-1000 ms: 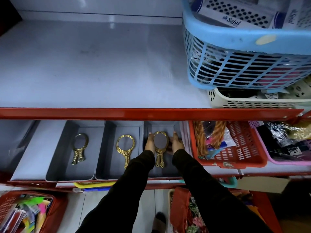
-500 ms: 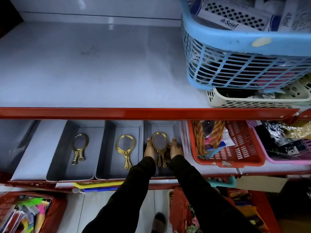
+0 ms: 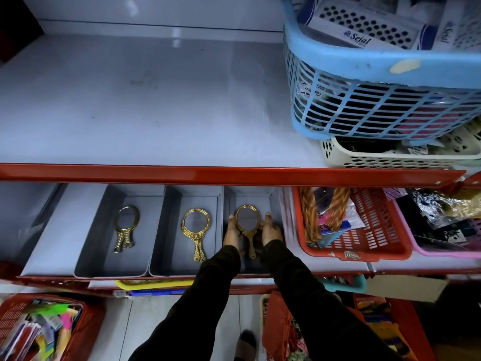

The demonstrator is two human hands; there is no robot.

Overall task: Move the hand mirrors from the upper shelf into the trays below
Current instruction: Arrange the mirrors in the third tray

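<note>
Three grey trays stand side by side on the lower shelf. The left tray holds gold hand mirrors lying stacked. The middle tray holds gold mirrors too. Over the right tray I hold a gold oval hand mirror by its rim, my left hand on its left side and my right hand on its right. Its handle points toward me. The grey upper shelf shows no mirrors.
A blue basket sits on a cream basket at the upper shelf's right. A red basket and a pink one stand right of the trays. The red shelf lip overhangs the trays. Red bins sit on the floor.
Both hands have drawn back toward me with the oval mirror, from the tray's far part to its middle. The other mirrors have not moved.
</note>
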